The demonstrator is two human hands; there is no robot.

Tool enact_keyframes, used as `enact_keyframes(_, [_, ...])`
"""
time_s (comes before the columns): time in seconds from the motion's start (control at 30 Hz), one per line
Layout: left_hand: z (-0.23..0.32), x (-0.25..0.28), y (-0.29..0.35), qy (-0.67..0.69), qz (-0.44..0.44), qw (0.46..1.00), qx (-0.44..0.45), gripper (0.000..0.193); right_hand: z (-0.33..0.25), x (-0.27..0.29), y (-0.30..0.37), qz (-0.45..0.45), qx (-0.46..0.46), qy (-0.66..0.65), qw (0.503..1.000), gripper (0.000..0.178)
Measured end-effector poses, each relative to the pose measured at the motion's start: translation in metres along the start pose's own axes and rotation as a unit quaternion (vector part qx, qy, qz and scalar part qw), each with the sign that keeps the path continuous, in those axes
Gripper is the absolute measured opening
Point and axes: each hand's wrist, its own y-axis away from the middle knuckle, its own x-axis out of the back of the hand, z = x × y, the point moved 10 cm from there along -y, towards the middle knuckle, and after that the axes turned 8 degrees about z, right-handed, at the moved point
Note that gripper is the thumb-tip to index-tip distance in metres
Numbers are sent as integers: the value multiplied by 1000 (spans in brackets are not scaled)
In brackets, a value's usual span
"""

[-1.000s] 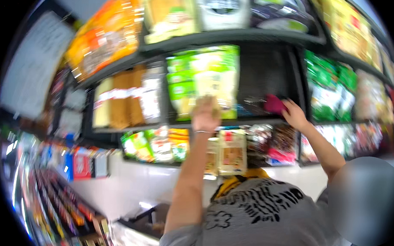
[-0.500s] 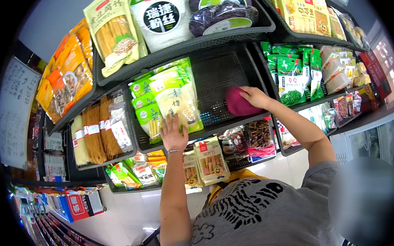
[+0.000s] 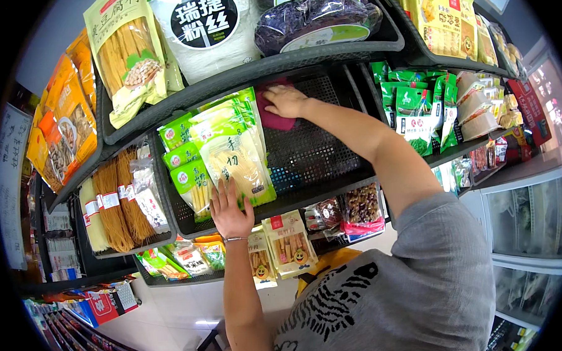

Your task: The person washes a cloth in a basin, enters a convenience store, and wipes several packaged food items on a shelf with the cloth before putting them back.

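My left hand lies with its fingers spread against the lower part of a green-and-white bag of pale cut food. That bag leans at the front of a stack of similar green bags in the left half of a black mesh basket. At the back of this basket, right beside the bags, my right hand presses down on a maroon cloth. Its fingers bend over the cloth, and part of the cloth is hidden under the hand.
Above, a black basket's rim overhangs, holding large food bags. Bundled brown noodles stand to the left, and green packets to the right. Below are more packets. Glass-doored cabinets stand at the far right.
My right hand has carried the maroon cloth from the basket's front right to its back, next to the bags. My left hand stays on the front bag. The view has shifted slightly.
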Motion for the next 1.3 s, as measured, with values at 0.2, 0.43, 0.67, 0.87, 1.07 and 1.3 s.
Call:
enact_keyframes(0.2, [-4,1,2,-4,2,1000,6,52,1,-8,-1,71,105,129,983,39])
enact_keyframes(0.43, [-6,-10,3,-14,-12,1000,8,54,80,22,15,13,-126,90,988,33])
enact_keyframes(0.67, [-7,-5,9,-20,7,1000,0,48,96,17,44,-150,-8,450,881,39])
enact_keyframes(0.87, [-6,-8,8,-25,8,1000,-9,47,83,11,89,-169,-18,410,896,41])
enact_keyframes(1.07, [-5,-7,7,-26,16,999,-11,46,23,-4,172,-195,38,357,913,33])
enact_keyframes(1.3, [-4,-10,8,-31,9,999,-9,47,11,-18,238,-312,-151,131,929,29])
